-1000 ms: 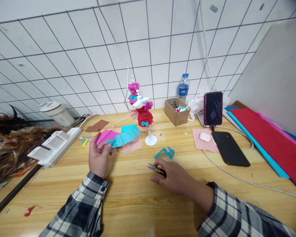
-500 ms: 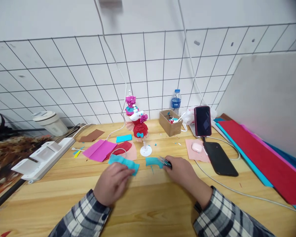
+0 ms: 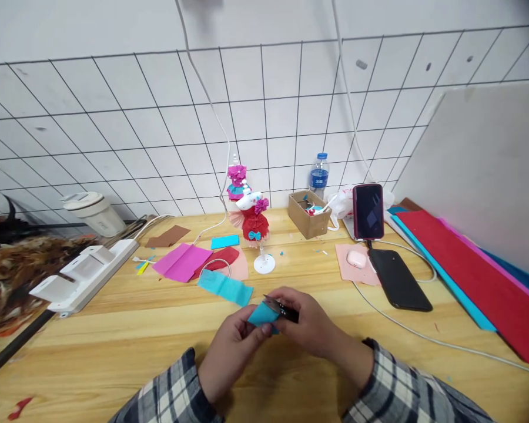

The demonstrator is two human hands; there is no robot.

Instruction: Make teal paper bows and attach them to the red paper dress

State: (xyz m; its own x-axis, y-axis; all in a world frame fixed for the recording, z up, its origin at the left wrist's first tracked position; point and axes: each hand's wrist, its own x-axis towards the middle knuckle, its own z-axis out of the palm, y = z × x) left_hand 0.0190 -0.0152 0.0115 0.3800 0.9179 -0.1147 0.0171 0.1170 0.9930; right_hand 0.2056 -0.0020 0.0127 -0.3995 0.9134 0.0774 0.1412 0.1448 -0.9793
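Note:
Over the near middle of the table, my left hand (image 3: pixel 235 346) pinches a small piece of blue crepe paper (image 3: pixel 263 315) between thumb and fingers. My right hand (image 3: pixel 311 323) is closed on small dark scissors (image 3: pixel 284 309), their blades at the upper right edge of that paper. Both hands meet at the piece. Just beyond my left hand, a larger blue paper strip (image 3: pixel 226 286) lies on the table. Farther back stands a mini dress form (image 3: pixel 254 226) in a red paper dress with a blue bow, on a white round base (image 3: pixel 264 264).
Magenta paper (image 3: pixel 183 262) and a power strip (image 3: pixel 88 279) lie left. A cardboard box (image 3: pixel 309 216) and a water bottle (image 3: pixel 319 175) stand behind. To the right are a propped phone (image 3: pixel 368 211), a black phone (image 3: pixel 400 279), a cable and long paper sheets (image 3: pixel 476 276).
My left hand has let go of the larger blue strip and moved right to the smaller blue piece. My right hand has brought the scissors and that piece nearer to me.

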